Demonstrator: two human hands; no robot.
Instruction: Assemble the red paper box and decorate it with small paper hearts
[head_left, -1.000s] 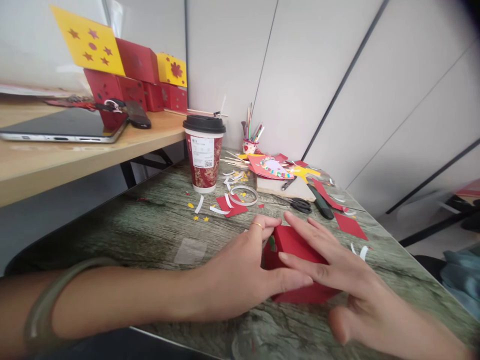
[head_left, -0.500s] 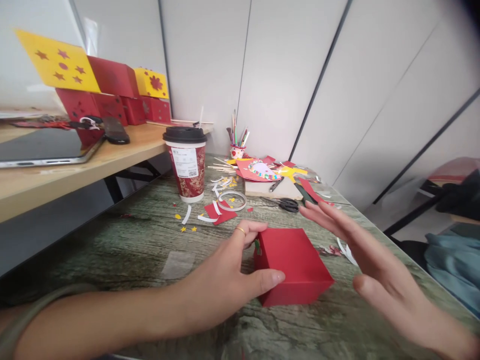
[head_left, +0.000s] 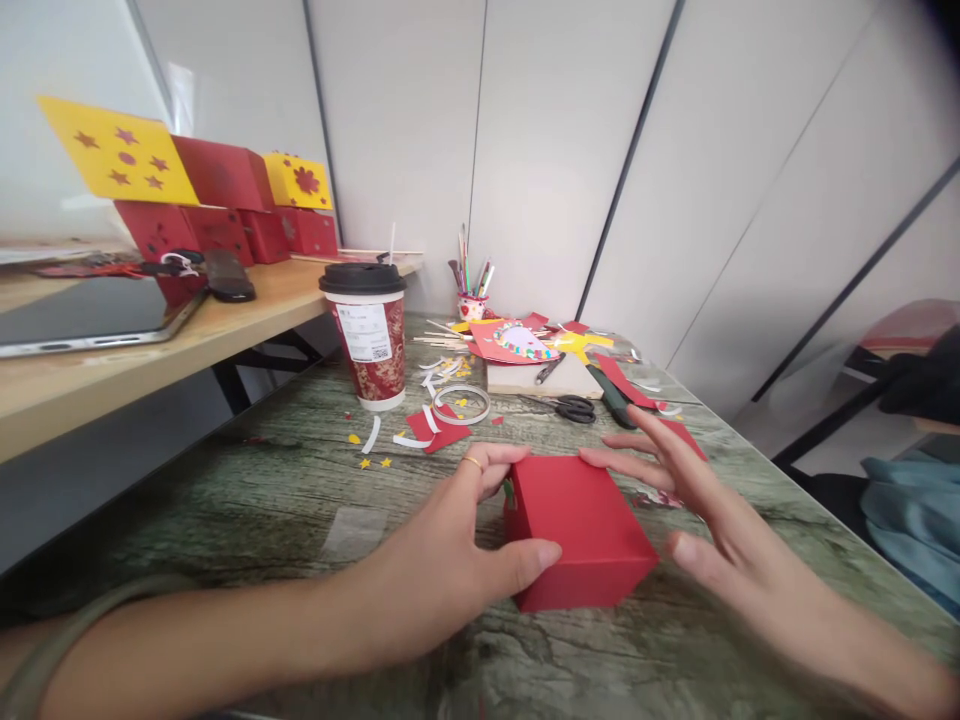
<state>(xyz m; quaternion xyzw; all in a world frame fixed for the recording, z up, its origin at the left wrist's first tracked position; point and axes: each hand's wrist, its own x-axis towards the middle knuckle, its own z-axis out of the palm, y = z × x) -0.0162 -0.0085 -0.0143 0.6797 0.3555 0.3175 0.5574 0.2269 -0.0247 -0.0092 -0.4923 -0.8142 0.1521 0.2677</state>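
Note:
A red paper box (head_left: pixel 581 520) stands on the dark wood-patterned table (head_left: pixel 277 500) in front of me. My left hand (head_left: pixel 480 540) grips its left side, with the thumb on the near top edge and the fingers at the far left corner. A bit of green shows on the box's left face, mostly hidden by that hand. My right hand (head_left: pixel 697 510) is spread open at the box's right side, its fingertips close to the far right corner; whether they touch is unclear.
Behind the box lie a tape roll (head_left: pixel 461 405), black scissors (head_left: pixel 574 408) and paper scraps (head_left: pixel 439 428). A lidded paper cup (head_left: pixel 367 340) stands left of them. On the raised shelf are a tablet (head_left: pixel 90 310) and stacked red and yellow boxes (head_left: pixel 225 172). A pen pot (head_left: pixel 472 303) is at the back.
My right hand has moved left, closer to the box. My left hand keeps its hold on the box. The view has shifted slightly.

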